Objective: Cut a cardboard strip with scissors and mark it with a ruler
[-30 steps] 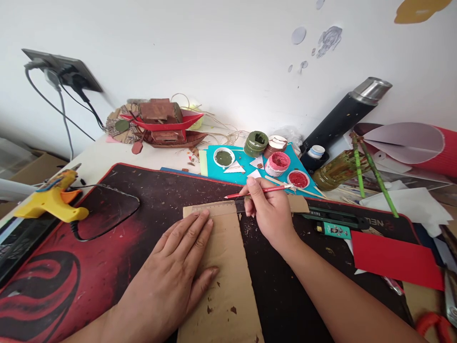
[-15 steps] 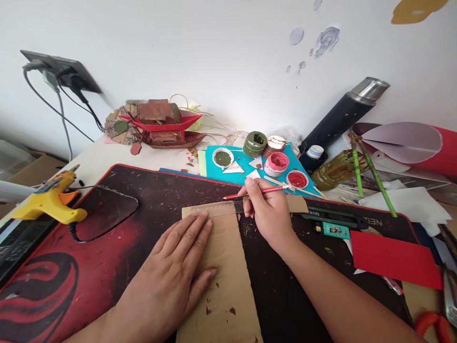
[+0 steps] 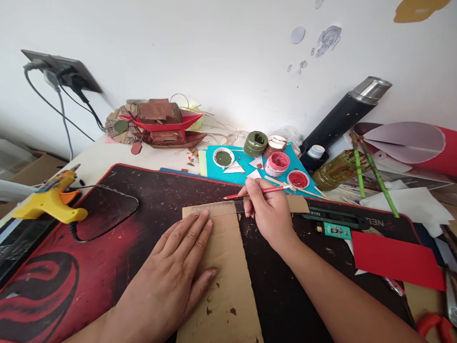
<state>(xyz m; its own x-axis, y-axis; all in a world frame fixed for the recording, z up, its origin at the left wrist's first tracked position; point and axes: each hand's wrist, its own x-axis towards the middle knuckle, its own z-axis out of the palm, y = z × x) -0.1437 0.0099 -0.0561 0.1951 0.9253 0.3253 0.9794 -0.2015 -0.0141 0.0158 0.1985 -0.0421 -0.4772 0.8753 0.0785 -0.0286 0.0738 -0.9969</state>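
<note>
My left hand (image 3: 182,257) lies flat on a long strip of brown cardboard (image 3: 232,276), its fingers stretched toward the far end. Under the fingertips is a clear ruler (image 3: 217,210), laid across the cardboard near its far edge. My right hand (image 3: 269,214) pinches a red pencil (image 3: 271,190), held just above the far side of the ruler. The pencil's tip points left, over the cardboard's far edge. Part of the ruler is hidden behind the right hand. Another cardboard piece (image 3: 299,204) shows to the right of that hand.
A yellow hot glue gun (image 3: 53,200) rests at the left with its cable on the mat (image 3: 157,186). Model boats (image 3: 160,124) stand at the back. Open paint jars (image 3: 277,164), a black flask (image 3: 342,114), a green utility knife (image 3: 337,217) and red card (image 3: 398,259) lie rightward.
</note>
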